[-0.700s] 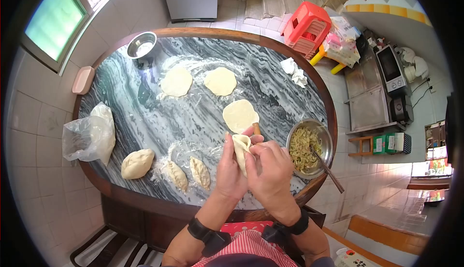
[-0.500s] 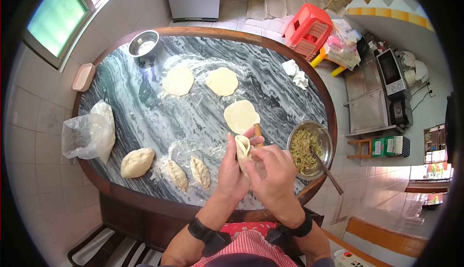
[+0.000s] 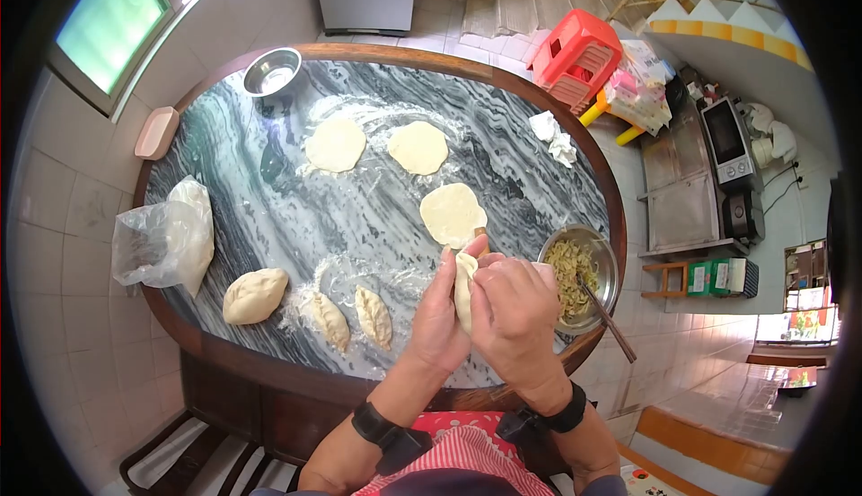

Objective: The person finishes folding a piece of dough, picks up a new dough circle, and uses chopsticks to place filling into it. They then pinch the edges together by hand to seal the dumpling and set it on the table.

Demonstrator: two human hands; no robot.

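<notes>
A folded dumpling (image 3: 464, 291) of pale dough is held between both hands above the near edge of the table. My left hand (image 3: 438, 316) cradles it from the left. The fingers of my right hand (image 3: 516, 303) pinch its edge from the right. Just beyond my fingers lies a flat dough round (image 3: 452, 215), with the end of a wooden rolling pin (image 3: 480, 234) against it. Two pleated dumplings, a left one (image 3: 327, 320) and a right one (image 3: 373, 316), rest on floury marble left of my hands. Close on the right stands a metal bowl of shredded filling (image 3: 575, 272) with chopsticks (image 3: 607, 319).
Farther off lie two more dough rounds, one left (image 3: 335, 145) and one right (image 3: 418, 148). A large dough lump (image 3: 255, 296) and a plastic bag (image 3: 171, 236) sit at left. An empty steel bowl (image 3: 272, 72) stands at the far edge, crumpled tissue (image 3: 553, 139) at far right.
The dumpling's open top has narrowed, its edges now pressed closer together. My right hand has moved in over it, and both hands sit slightly nearer each other.
</notes>
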